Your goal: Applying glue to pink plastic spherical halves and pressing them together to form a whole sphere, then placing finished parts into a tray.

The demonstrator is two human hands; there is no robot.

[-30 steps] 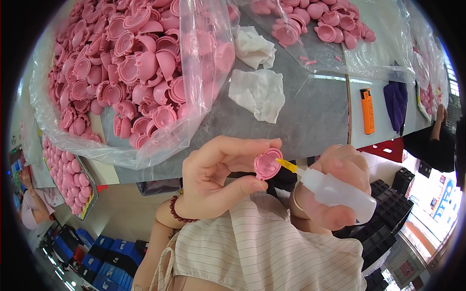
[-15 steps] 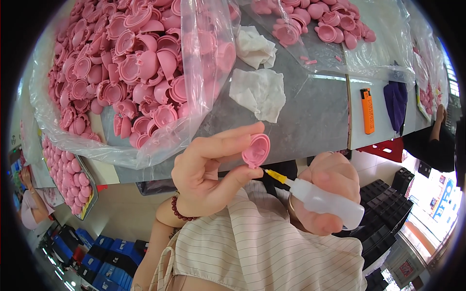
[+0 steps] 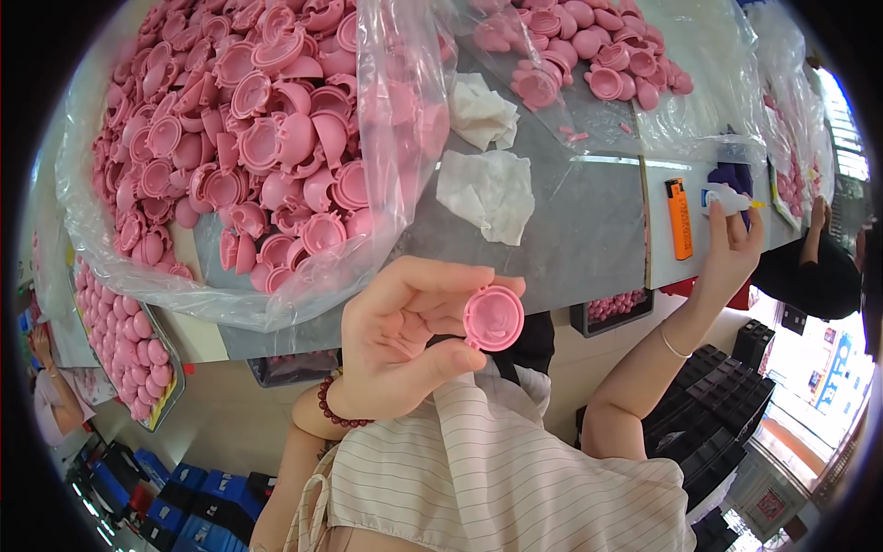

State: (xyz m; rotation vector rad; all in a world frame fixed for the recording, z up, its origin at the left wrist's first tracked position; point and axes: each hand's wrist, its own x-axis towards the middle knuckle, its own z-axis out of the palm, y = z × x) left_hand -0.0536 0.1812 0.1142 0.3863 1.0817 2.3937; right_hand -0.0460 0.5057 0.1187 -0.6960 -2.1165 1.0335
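Note:
My left hand [image 3: 391, 327] pinches a small pink plastic half-shell [image 3: 494, 318] by its rim between thumb and fingers, its hollow face turned up toward me. Out to the right, my right hand [image 3: 734, 247] has its fingertips on a white squeeze bottle [image 3: 727, 197] with a yellow tip. The bottle lies on its side, over or against a dark purple cloth [image 3: 731, 173]; whether it rests there I cannot tell. Just left of that hand, an orange lighter [image 3: 679, 219] lies on the table.
A clear plastic bag [image 3: 276, 308] full of pink half-shells [image 3: 294, 138] spreads over the left of the grey table [image 3: 579, 230]. Two crumpled white wipes [image 3: 487, 195] lie mid-table. More pink shells [image 3: 607, 83] sit at the far side. Another person's arm [image 3: 814, 230] shows at far right.
My right hand has carried the squeeze bottle away from the half-shell, out to the right beside the lighter. My left hand has shifted slightly down and turned the shell's hollow side toward me.

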